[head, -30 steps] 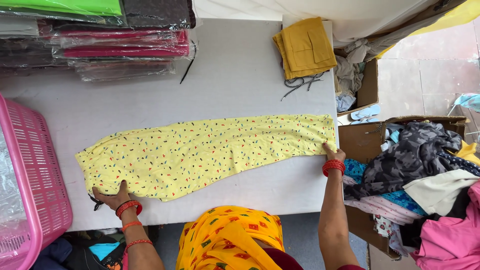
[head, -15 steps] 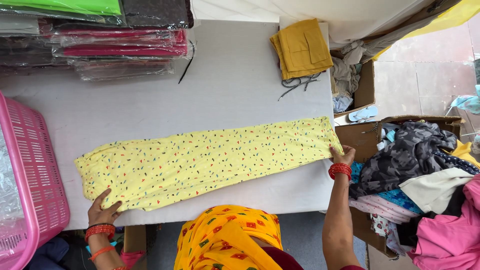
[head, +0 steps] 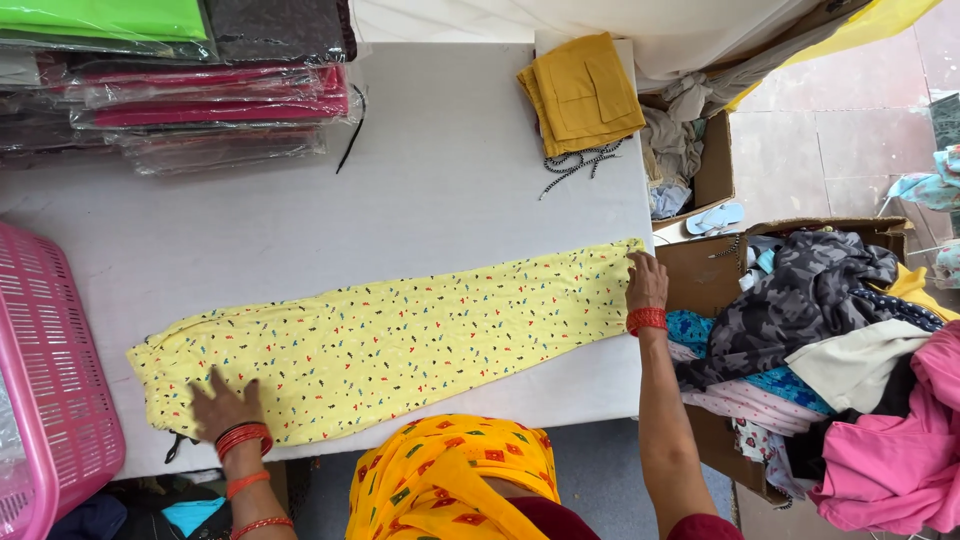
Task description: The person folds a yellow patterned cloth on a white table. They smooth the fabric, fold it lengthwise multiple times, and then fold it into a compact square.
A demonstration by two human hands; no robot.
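Fingers of the left hand (head: 225, 408) spread flat on the yellow cloth (head: 400, 345); right hand (head: 646, 282) fingers pinch its far end.
Head view: the cloth lies stretched along the table (head: 450, 190), apparently smoothed, not yet folded.

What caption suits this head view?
Both hands, left hand and right hand, press a yellow printed garment flat on a white table.

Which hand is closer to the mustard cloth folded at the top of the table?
The right hand. It rests on the yellow printed garment's end nearest the folded mustard cloth. The left hand lies flat on the opposite end, beside the pink basket.
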